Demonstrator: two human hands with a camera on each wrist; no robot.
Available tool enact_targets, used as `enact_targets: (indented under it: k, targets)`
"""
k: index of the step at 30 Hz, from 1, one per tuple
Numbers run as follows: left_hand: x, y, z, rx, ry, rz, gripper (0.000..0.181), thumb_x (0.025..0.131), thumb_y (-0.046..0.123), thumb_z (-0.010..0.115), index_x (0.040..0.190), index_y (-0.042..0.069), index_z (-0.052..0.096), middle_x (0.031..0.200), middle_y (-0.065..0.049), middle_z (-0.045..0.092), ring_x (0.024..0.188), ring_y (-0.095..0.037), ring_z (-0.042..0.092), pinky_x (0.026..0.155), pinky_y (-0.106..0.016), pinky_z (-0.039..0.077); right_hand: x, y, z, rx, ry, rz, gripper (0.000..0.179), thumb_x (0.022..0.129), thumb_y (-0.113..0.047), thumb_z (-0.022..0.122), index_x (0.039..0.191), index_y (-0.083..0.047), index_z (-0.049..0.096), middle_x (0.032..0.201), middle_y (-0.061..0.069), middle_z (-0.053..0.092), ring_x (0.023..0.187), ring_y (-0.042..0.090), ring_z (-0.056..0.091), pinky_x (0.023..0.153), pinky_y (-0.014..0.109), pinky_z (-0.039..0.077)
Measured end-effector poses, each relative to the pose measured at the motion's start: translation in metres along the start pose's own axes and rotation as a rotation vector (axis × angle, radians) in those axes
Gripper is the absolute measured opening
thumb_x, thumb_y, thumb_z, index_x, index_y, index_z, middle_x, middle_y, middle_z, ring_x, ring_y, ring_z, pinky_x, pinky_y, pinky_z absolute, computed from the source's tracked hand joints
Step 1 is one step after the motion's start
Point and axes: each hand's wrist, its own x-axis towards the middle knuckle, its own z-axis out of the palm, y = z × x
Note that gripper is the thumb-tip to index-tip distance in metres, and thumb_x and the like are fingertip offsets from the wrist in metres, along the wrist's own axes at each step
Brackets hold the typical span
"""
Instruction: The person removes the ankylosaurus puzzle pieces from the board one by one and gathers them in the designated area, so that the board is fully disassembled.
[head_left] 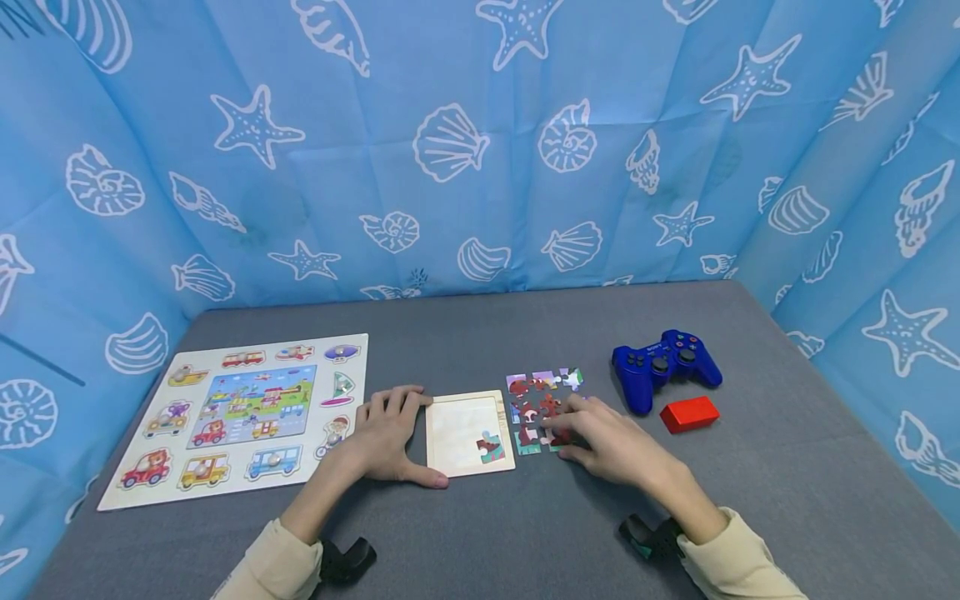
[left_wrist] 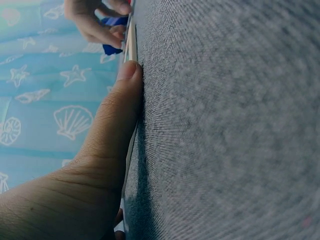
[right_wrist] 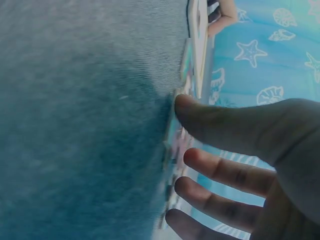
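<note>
My left hand holds a shallow square wooden puzzle tray by its left side, fingers at the upper corner and thumb along the lower edge. In the tray's lower right lies one printed jigsaw piece. My right hand is over a group of loose jigsaw pieces just right of the tray, its fingers spread and bent slightly. In the right wrist view, the thumb touches the edge of a piece lying flat. Part of the group is hidden under that hand.
To the left lies a large knob puzzle board with vehicle pictures. A blue game controller and a red block are on the right. The grey table backs onto a blue curtain with white seashell prints.
</note>
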Motion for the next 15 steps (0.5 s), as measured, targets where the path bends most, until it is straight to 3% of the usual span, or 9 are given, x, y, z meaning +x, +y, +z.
enact_targets:
  k: [5,11,15]
  targets:
    - [0.0,0.001,-0.001,-0.001,0.003,0.001,0.111,0.064,0.07,0.086,0.151,0.018,0.039,0.164,-0.014,0.029,0.144,-0.047,0.026,0.11,-0.068,0.025,0.002,-0.005,-0.006,-0.008,0.049,-0.036,0.034,0.089,-0.021,0.08,0.123,-0.019,0.075,0.107,0.001,0.065,0.087,0.011,0.053,0.073,0.029,0.046]
    - [0.0,0.0,0.0,0.002,-0.002,0.003,0.11,0.065,0.07,0.085,0.151,0.018,0.039,0.163,-0.014,0.029,0.143,-0.046,0.027,0.109,-0.067,0.026,0.008,-0.016,-0.01,0.0,0.062,-0.076,0.034,0.089,-0.019,0.079,0.123,-0.016,0.074,0.122,0.009,0.068,0.099,0.021,0.061,0.081,0.042,0.055]
    - [-0.001,0.002,-0.003,0.006,-0.016,0.005,0.11,0.066,0.07,0.084,0.15,0.017,0.039,0.163,-0.015,0.029,0.143,-0.046,0.027,0.109,-0.067,0.026,0.015,-0.023,-0.008,0.0,0.078,-0.114,0.034,0.088,-0.017,0.08,0.122,-0.015,0.075,0.117,0.006,0.069,0.098,0.018,0.061,0.079,0.038,0.054]
